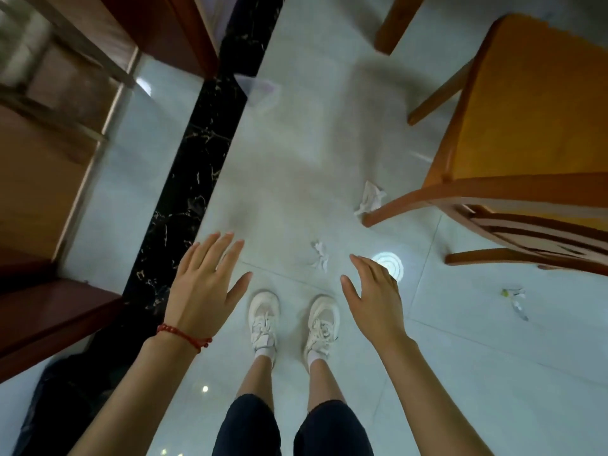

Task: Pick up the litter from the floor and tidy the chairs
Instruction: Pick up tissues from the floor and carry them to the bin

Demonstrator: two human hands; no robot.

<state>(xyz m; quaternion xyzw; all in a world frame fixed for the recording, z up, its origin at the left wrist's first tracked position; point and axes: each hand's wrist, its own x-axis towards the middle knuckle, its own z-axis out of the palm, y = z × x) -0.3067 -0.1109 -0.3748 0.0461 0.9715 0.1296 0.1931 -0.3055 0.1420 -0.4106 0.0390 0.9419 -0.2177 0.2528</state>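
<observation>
I look straight down at a pale tiled floor. A crumpled white tissue (pixel 370 197) lies by the front leg of an orange-seated wooden chair (pixel 526 113) on the right. A smaller white scrap (pixel 320 255) lies just ahead of my feet. A third bit of litter, white with a green speck (pixel 516 299), lies at the right under the chair's back. My left hand (pixel 205 281), with a red cord at the wrist, hovers with fingers spread and holds nothing. My right hand (pixel 373 291) hovers beside the small scrap, fingers relaxed and empty.
A black marble strip (pixel 184 199) runs diagonally across the floor at the left. Dark wooden furniture (pixel 42 179) stands beyond it on the left. A black bag (pixel 62 399) sits at the lower left. My white shoes (pixel 291 319) stand between my hands.
</observation>
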